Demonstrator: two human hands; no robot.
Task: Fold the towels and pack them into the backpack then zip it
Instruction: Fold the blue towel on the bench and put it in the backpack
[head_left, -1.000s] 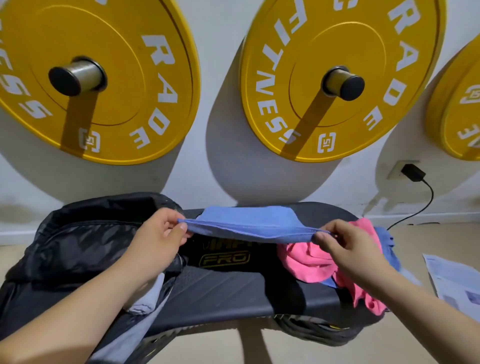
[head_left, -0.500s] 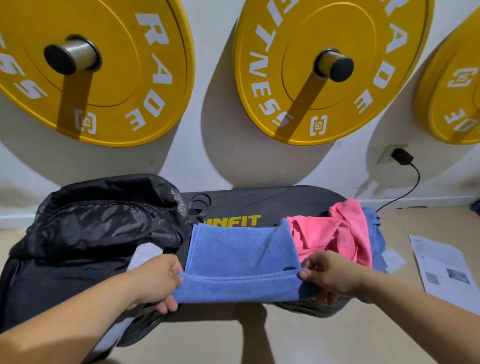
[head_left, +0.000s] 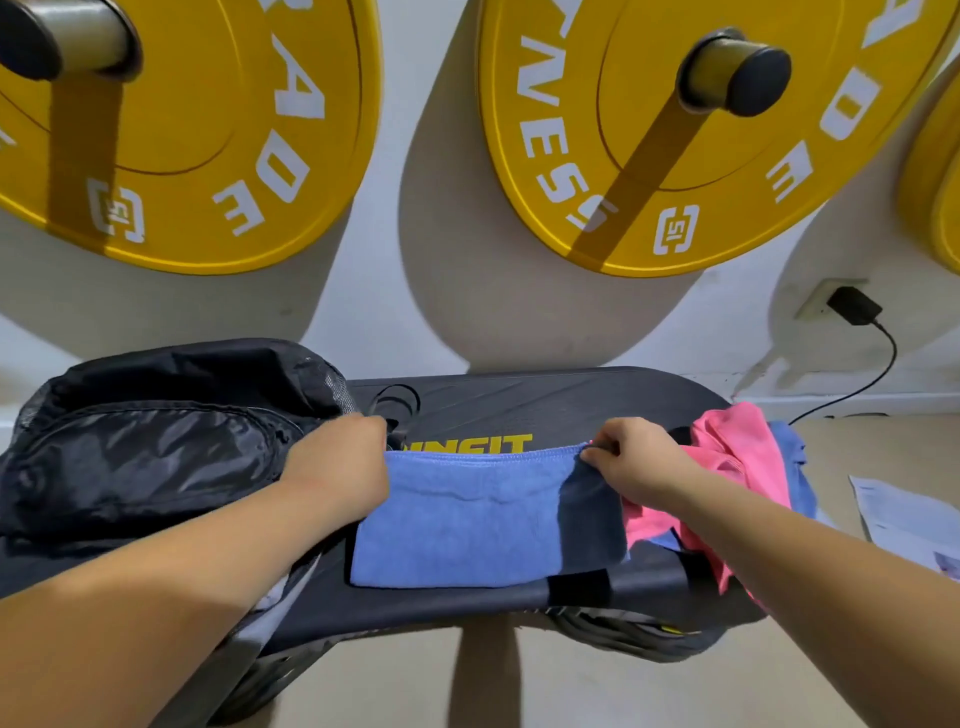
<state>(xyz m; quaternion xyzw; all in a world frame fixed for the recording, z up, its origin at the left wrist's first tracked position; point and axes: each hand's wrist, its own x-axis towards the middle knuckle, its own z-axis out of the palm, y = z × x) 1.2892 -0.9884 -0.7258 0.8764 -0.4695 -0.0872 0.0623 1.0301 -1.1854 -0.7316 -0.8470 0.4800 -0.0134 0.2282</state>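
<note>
Right now I have the blue towel (head_left: 467, 519) lying doubled on the middle of the bench (head_left: 571, 400), its far hem just short of the bench's yellow lettering and its near edge close to the bench's front lip. My left hand (head_left: 337, 462) curls down over the far left corner, though the back of the hand hides the pinch itself. My right hand (head_left: 634, 467) pinches the far right corner between thumb and fingers. The backpack (head_left: 145, 447) slumps on the bench's left end, beside my left hand. A pink towel (head_left: 727, 447) lies crumpled on the bench's right end.

I judge the cloth light, soft and quite limp: it will sag wherever I leave it unsupported, and the layers may slide apart if I lift by one alone. It is neither fragile nor slippery, so a light grip serves. I would take it at both corners of one hem, catching both layers, and keep that hem taut between the hands.
</note>
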